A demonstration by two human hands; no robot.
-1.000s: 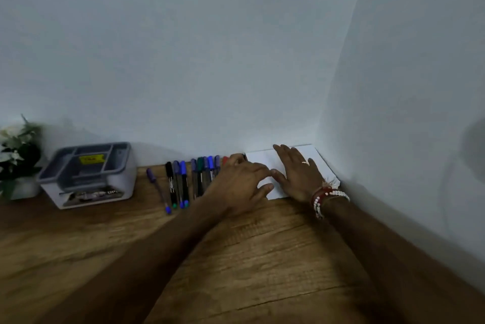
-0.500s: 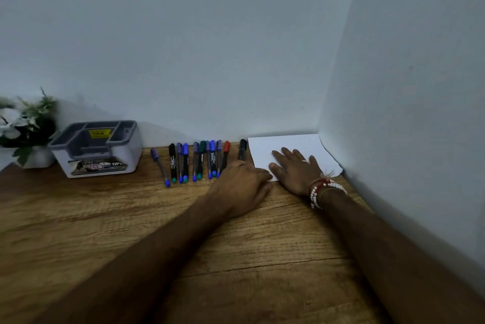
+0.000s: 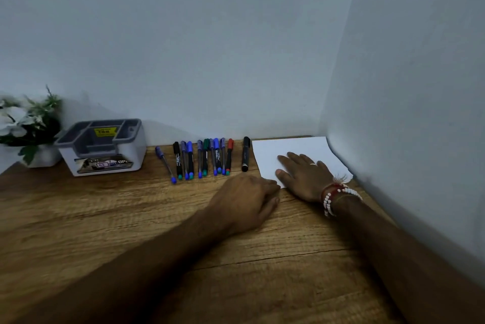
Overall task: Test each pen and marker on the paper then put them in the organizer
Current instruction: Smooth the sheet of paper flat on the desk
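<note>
1. Head view, holding: the right hand (image 3: 304,176) lies flat on the near part of the paper (image 3: 294,146), fingers straight and spread, gripping nothing. My guess is that it pins the sheet so it cannot slide during writing.
2. The left hand (image 3: 244,197) rests on the table (image 3: 105,218) at the sheet's near-left corner with its fingers curled under. Whether they pinch the corner or hold nothing is hidden by the knuckles.
3. Placement: the pens and markers (image 3: 204,158) lie capped in a tight row, pointing away from the person, between the organizer (image 3: 132,146) and the paper. A black marker (image 3: 245,154) lies apart from the row, just beside the sheet's left edge. A blue pen (image 3: 164,163) lies slanted at the row's left end. Laid out this way, each one looks easy to lift singly.
4. The organizer stands against the back wall at the left, beside a potted plant (image 3: 29,124). No pen shows in its compartments, so no testing seems to have been done yet.
5. Edges: the paper fills the corner, its far edge at the back wall and its right edge against the side wall (image 3: 420,113), where it appears to curl up slightly. There is little elbow room on that side.
6. Open room: bare wood stretches in front of the row and the organizer, giving the left hand an easy path across.
</note>
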